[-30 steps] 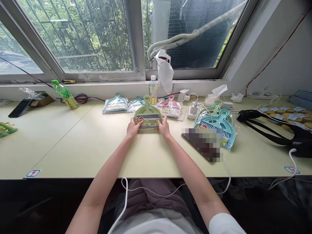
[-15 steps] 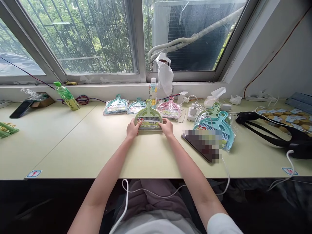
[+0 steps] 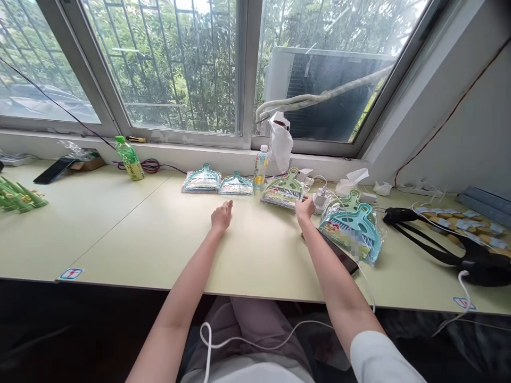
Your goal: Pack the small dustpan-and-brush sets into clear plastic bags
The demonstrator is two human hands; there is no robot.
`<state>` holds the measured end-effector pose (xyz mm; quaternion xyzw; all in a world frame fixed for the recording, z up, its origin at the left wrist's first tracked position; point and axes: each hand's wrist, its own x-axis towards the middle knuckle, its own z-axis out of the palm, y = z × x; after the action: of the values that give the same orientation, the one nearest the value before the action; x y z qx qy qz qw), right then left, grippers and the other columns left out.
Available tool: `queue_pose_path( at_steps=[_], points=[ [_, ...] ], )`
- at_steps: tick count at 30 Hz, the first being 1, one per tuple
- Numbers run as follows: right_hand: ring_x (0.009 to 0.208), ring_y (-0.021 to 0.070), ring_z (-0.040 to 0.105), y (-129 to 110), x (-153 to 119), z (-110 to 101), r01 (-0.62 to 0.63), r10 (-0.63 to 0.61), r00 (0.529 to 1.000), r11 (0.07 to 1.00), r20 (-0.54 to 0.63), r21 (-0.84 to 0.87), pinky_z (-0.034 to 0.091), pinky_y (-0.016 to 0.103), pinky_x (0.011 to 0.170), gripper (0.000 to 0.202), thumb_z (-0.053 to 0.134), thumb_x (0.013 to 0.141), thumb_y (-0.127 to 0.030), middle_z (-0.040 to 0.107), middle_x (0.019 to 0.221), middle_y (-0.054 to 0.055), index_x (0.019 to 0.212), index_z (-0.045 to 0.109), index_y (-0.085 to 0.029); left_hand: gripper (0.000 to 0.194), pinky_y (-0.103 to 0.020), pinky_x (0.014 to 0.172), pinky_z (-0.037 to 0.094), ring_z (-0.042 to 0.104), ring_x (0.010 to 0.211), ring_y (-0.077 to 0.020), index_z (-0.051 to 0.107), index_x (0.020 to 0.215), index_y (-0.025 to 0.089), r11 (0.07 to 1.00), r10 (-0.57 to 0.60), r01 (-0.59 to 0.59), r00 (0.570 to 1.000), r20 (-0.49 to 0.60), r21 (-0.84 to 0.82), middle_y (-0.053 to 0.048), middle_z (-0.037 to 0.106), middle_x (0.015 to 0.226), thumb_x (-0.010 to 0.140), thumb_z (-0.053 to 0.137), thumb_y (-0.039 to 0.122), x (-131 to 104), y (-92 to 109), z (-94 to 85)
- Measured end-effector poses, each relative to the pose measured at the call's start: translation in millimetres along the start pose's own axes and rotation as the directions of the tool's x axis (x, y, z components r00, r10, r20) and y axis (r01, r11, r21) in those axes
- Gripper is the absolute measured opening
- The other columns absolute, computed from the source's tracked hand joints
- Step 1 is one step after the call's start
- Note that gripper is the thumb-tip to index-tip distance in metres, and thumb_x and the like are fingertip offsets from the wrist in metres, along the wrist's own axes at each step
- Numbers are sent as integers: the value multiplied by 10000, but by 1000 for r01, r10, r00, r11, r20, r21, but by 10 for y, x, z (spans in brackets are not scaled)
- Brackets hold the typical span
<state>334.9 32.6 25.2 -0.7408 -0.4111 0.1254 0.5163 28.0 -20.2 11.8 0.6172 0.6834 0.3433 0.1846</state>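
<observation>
As the loosely curled left hand (image 3: 222, 217) is freed, the fan-shaped green plastic dustpan set (image 3: 286, 188), shifted rightward along the pale-yellow counter's back (image 3: 255, 250), is gripped by the right hand (image 3: 305, 208) alone.

Green-capped bottle (image 3: 130, 159) by coiled cable (image 3: 150, 166) back left, phone (image 3: 55, 171) against box (image 3: 88, 163) farther left, yellow tool (image 3: 136, 139) on sill (image 3: 171, 151), clear bottle (image 3: 261, 168) beside white bag (image 3: 281, 146), black strapped gear (image 3: 485, 269) at right, foliage (image 3: 175, 85) outside.
</observation>
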Motion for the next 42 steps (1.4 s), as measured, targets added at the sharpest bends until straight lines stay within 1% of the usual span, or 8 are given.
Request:
queue_pose_path(
  at_steps=[4,12,23,32,35,38,40,42],
  points=[
    [1048,322,626,-55,63,116,-25,25,1000,999,-2,-44,457,391,877,334,530,751,-73,677,1078,230,1070,628,-86,534,-316,744,424,646,878,-259,637,1029,234,983,34,-35,999,14,178,-78,695,787,992,188,520,-20,4,16],
    [1202,293,534,38,-23,287,46,-50,997,997,-54,-63,409,371,990,348,474,836,-109,550,1293,217,1170,569,-98,567,-333,762,423,642,896,-258,639,998,229,971,50,-60,998,48,231,-95,697,903,995,153,522,7,-32,45],
    [1258,340,453,52,-291,539,-159,147,950,987,-276,-23,448,468,949,316,479,834,-150,492,1302,189,1142,550,-157,500,-301,776,438,648,916,-215,634,1021,221,946,44,-67,996,81,317,-80,705,990,1015,201,471,-40,32,48],
    [1213,365,479,28,-387,503,-172,131,933,980,-334,-97,452,534,898,303,521,878,-304,514,1287,195,1155,513,-183,507,-310,776,441,651,943,-231,646,1007,214,936,59,-87,994,93,341,-92,707,1014,1014,202,458,-24,14,79],
    [1224,356,471,-35,-475,460,-62,24,916,995,-401,-83,413,538,929,308,430,938,-384,527,1283,193,1159,516,-187,448,-321,770,440,653,940,-239,646,1030,216,933,67,-95,993,92,347,-96,708,1033,1012,241,407,-17,12,84],
    [1268,322,445,-109,-666,402,266,-289,876,957,-386,-114,345,524,988,332,316,988,-374,523,1315,183,1186,510,-192,390,-324,761,440,654,931,-244,643,1061,217,931,78,-104,993,87,351,-96,710,1026,1001,293,378,-13,6,87],
    [1249,289,476,-143,-847,364,546,-553,798,831,-238,-102,323,493,999,307,308,997,-335,563,1278,160,1162,530,-201,372,-326,754,443,655,914,-244,642,1062,213,930,88,-110,993,79,352,-93,711,1000,995,315,375,-16,-3,94],
    [1140,248,559,-162,-1051,334,764,-764,645,645,-27,0,346,426,961,265,326,995,-277,642,1153,119,1075,570,-213,343,-328,755,451,654,902,-240,641,1051,210,929,100,-116,993,65,351,-85,710,981,988,340,360,-22,-15,110]
  ],
)
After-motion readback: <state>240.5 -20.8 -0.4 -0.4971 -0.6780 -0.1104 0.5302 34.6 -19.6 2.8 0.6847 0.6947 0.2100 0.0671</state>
